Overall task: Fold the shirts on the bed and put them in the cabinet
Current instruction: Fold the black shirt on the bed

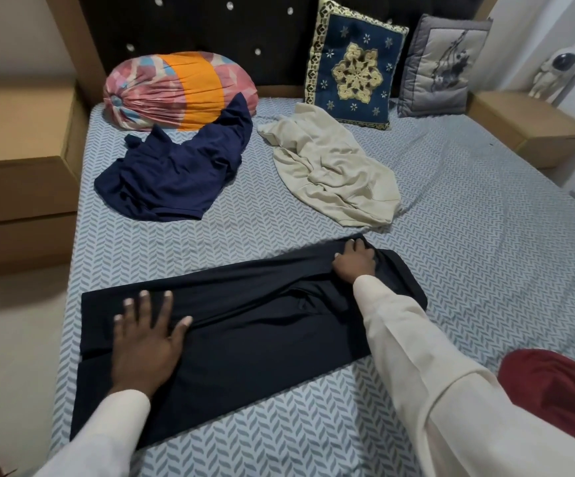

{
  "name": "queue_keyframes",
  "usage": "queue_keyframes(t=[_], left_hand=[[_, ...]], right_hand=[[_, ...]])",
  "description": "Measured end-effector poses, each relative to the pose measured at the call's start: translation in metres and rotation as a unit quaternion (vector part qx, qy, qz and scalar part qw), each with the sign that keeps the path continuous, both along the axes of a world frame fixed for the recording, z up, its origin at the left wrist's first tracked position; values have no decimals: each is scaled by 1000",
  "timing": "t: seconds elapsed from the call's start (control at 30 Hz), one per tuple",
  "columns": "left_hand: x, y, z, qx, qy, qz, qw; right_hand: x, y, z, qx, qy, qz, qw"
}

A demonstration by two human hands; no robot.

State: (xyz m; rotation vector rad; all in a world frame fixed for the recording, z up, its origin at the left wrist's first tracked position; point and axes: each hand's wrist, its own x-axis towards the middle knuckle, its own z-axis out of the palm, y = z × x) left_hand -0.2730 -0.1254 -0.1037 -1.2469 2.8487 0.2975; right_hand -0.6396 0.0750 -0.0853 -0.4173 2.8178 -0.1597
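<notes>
A black shirt (251,325) lies folded into a long strip across the near part of the bed (468,218). My left hand (144,335) presses flat on its left end, fingers spread. My right hand (353,261) grips a bunch of the fabric at the strip's far right end. A navy blue shirt (172,173) lies crumpled further back on the left, partly against a bolster. A cream shirt (330,173) lies crumpled to its right. No cabinet is in view.
A pink and orange bolster (175,87), a blue patterned cushion (351,63) and a grey cushion (437,67) lean on the dark headboard. Wooden side units (17,160) (527,122) flank the bed. A dark red object (558,387) sits at the near right.
</notes>
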Motion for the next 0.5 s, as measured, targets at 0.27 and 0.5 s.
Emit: queue_keyframes(t=[0.27, 0.5], left_hand=[[24, -25, -4, -6, -17, -5, 1000], [68, 3, -2, -40, 51, 43, 997]], right_hand=[[-6, 36, 23, -59, 2, 138, 989], [105, 114, -15, -190, 197, 59, 960]])
